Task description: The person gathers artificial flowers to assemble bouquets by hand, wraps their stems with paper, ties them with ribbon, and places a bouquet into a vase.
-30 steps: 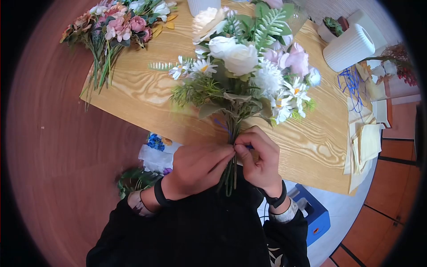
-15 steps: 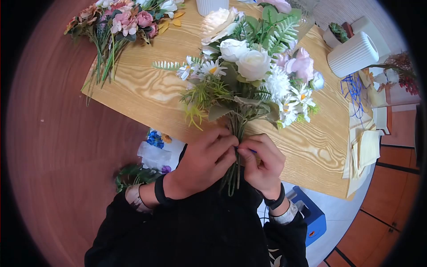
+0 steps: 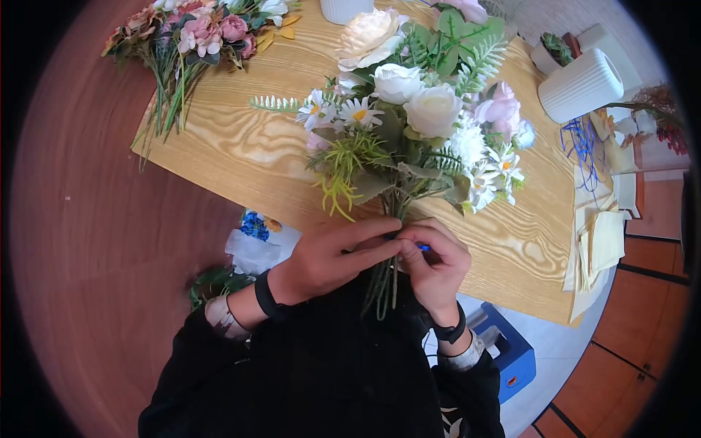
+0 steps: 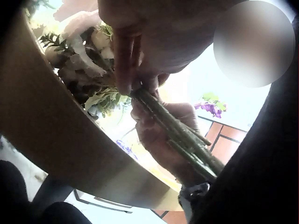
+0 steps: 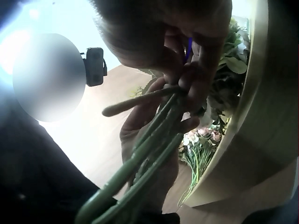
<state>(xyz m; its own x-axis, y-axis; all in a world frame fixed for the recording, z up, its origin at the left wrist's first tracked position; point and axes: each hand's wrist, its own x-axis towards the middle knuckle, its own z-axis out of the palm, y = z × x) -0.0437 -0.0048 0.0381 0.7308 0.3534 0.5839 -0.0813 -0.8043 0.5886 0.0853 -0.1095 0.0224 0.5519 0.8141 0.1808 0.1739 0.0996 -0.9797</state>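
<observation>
Hands (image 3: pixel 327 257) at bouquet stems (image 3: pixel 382 292), blue strip (image 3: pixel 423 248) pinched; wooden table (image 3: pixel 511 248) beyond

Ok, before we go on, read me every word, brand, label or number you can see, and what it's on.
No readable text in any view.
Blue object at lower right: its orange mark is too small to tell whether it is lettering.
Bouquet, blue ribbon, pale yellow sheets: no lettering shows.
</observation>
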